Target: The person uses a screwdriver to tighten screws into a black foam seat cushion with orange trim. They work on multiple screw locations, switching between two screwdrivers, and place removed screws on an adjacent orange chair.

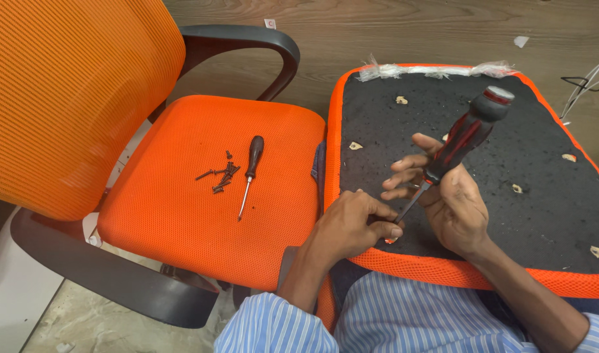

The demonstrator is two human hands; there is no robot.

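A person's right hand [453,202] grips a black-and-red screwdriver [458,145], fingers clamped on its handle, while the left hand [352,225] steadies the tip on an upturned seat cushion [528,189] across the lap; loose screws [220,175] already lie on the orange chair [182,216].

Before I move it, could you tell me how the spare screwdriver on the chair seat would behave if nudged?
The spare screwdriver looks stiff, with a thin metal shaft. Its rounded handle would probably roll, though the mesh seat may slow it. It lies close to the loose screws, so a push could scatter them.
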